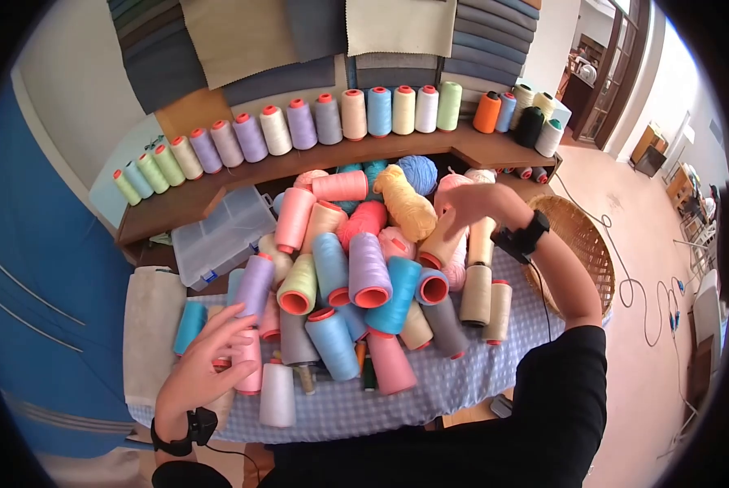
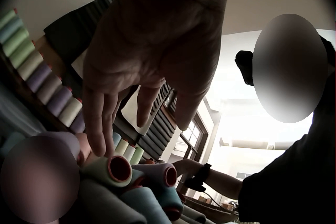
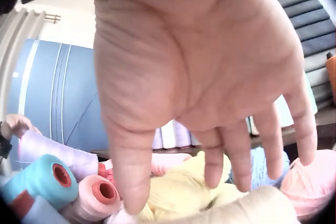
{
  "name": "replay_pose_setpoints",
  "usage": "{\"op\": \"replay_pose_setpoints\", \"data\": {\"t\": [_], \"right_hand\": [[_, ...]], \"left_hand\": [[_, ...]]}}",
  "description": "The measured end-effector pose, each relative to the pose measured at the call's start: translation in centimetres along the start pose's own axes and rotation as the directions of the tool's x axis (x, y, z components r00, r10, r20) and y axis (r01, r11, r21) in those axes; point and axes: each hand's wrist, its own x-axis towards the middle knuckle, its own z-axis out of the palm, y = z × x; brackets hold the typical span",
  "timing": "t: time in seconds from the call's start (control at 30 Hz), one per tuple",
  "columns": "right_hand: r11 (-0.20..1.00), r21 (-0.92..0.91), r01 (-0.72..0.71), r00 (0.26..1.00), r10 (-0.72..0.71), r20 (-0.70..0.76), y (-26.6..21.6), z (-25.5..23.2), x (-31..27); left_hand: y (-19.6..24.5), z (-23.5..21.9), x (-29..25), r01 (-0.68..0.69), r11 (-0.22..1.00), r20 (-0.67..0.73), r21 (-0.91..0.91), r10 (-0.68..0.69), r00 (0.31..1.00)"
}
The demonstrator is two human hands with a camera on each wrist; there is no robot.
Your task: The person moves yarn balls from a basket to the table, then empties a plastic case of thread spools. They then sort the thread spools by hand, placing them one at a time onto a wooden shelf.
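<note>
A heap of thread cones and yarn balls covers a checked cloth [image 1: 462, 382]. My left hand [image 1: 206, 366] hovers at the heap's near left, beside a lilac cone [image 1: 255, 285] and a pink cone [image 1: 248, 366]. Its fingers hang extended with nothing between them in the left wrist view. Over on the right side, my right hand [image 1: 482, 207] reaches down above a tan cone [image 1: 442, 241]. Thumb and fingers [image 3: 268, 150] are spread apart in the right wrist view, with a beige cone [image 3: 257, 208] just below them. A yellow yarn skein [image 1: 407, 203] lies left of that hand.
Behind the heap, a brown shelf [image 1: 242, 180] bears a row of upright cones. A clear plastic box [image 1: 222, 236] stands at left, above a folded beige cloth [image 1: 146, 333]. At right is a wicker basket [image 1: 580, 244]. Cables [image 1: 631, 289] trail over the floor.
</note>
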Motion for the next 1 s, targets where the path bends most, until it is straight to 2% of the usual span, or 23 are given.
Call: {"op": "replay_pose_setpoints", "data": {"t": [0.07, 0.1, 0.13, 0.2, 0.23, 0.3, 0.33, 0.4, 0.43, 0.5, 0.53, 0.6, 0.63, 0.67, 0.73, 0.77, 0.8, 0.87, 0.9, 0.93, 1.0], "right_hand": [[0.993, 0.074, -0.092, 0.994, 0.088, 0.057, -1.7, 0.9, -1.5], [0.987, -0.017, -0.159, 0.984, 0.159, 0.076, -2.4, 1.0, -1.8], [0.997, 0.067, -0.039, 0.999, 0.038, 0.019, -2.0, 1.1, -2.1], [0.986, 0.123, -0.114, 0.993, 0.115, 0.004, -1.6, 0.9, -3.0], [0.985, 0.125, -0.114, 0.993, 0.116, -0.003, -1.6, 0.5, -3.5], [0.952, 0.300, -0.068, 0.993, 0.093, -0.069, -1.5, -1.1, -4.8], [0.953, 0.295, -0.066, 0.993, 0.092, -0.078, -1.1, -2.1, -5.6], [0.886, 0.395, -0.244, 0.925, 0.335, -0.181, 0.4, -4.0, -6.9], [0.884, 0.398, -0.247, 0.921, 0.342, -0.187, 1.5, -4.8, -7.0], [0.761, 0.486, -0.429, 0.750, 0.600, -0.277, 4.0, -6.3, -6.9], [0.760, 0.490, -0.428, 0.743, 0.604, -0.288, 5.4, -6.3, -6.6], [0.760, 0.545, -0.355, 0.521, 0.644, -0.560, 8.6, -5.9, -4.4], [0.765, 0.557, -0.322, 0.459, 0.641, -0.615, 10.4, -5.6, -3.1], [0.771, 0.558, -0.308, 0.452, 0.634, -0.627, 12.4, -5.0, -1.2], [0.750, 0.416, -0.515, 0.198, 0.576, -0.793, 16.0, -4.2, 2.3], [0.729, 0.529, -0.434, 0.119, 0.628, -0.769, 16.2, -4.0, 2.9], [0.731, 0.534, -0.425, 0.112, 0.628, -0.770, 16.5, -3.7, 3.3], [0.670, 0.632, -0.390, 0.120, 0.717, -0.686, 16.3, -3.2, 4.1], [0.659, 0.665, -0.352, 0.177, 0.744, -0.644, 16.4, -2.9, 4.2], [0.659, 0.664, -0.354, 0.186, 0.745, -0.640, 16.4, -2.8, 4.6], [0.594, 0.705, -0.388, 0.041, 0.775, -0.631, 16.5, -2.4, 5.6]], "left_hand": [[-0.3, -0.2, -0.3, 0.023, 0.999, 0.009, -0.036, -0.023, 1.000], [-0.4, -0.2, -0.2, 0.060, 0.996, 0.019, -0.068, -0.059, 0.998], [-0.6, -0.1, 0.0, 0.049, 0.997, 0.036, -0.068, -0.046, 0.998], [-0.9, 0.0, 0.2, 0.018, 0.999, 0.038, -0.043, -0.017, 0.999], [-0.9, 0.0, 0.3, 0.015, 0.999, 0.038, -0.037, -0.013, 0.999], [-0.8, -0.1, 0.4, 0.021, 0.997, 0.049, -0.070, -0.018, 0.999], [-0.8, -0.3, 0.5, 0.014, 0.998, 0.043, -0.066, -0.011, 0.999], [-1.1, -0.5, 0.5, 0.031, 0.998, 0.039, -0.054, -0.029, 0.999], [-1.3, -0.5, 0.5, 0.024, 0.998, 0.043, -0.050, -0.022, 0.999], [-1.4, -0.4, 0.7, 0.070, 0.994, 0.034, -0.078, -0.068, 0.997], [-1.5, -0.4, 0.8, 0.058, 0.996, 0.033, -0.071, -0.056, 0.998], [-1.8, -0.3, 1.0, 0.047, 0.994, 0.035, -0.098, -0.044, 0.998], [-2.0, -0.4, 1.2, 0.017, 0.996, 0.043, -0.088, -0.014, 0.999], [-1.9, -0.4, 1.3, 0.008, 0.997, 0.030, -0.075, -0.006, 1.000], [-1.9, -0.5, 1.6, 0.037, 0.995, 0.054, -0.091, -0.033, 0.998], [-2.0, -0.6, 1.7, 0.042, 0.995, 0.060, -0.092, -0.036, 0.998], [-2.1, -0.7, 1.8, 0.037, 0.996, 0.055, -0.081, -0.033, 0.998], [-2.3, -0.7, 1.9, 0.093, 0.987, 0.047, -0.131, -0.087, 0.995], [-2.4, -0.8, 2.0, 0.102, 0.987, 0.045, -0.125, -0.097, 0.994], [-2.6, -0.9, 2.1, 0.110, 0.986, 0.045, -0.129, -0.105, 0.993], [-3.2, -1.0, 2.4, 0.112, 0.989, 0.051, -0.094, -0.107, 0.993]]}}
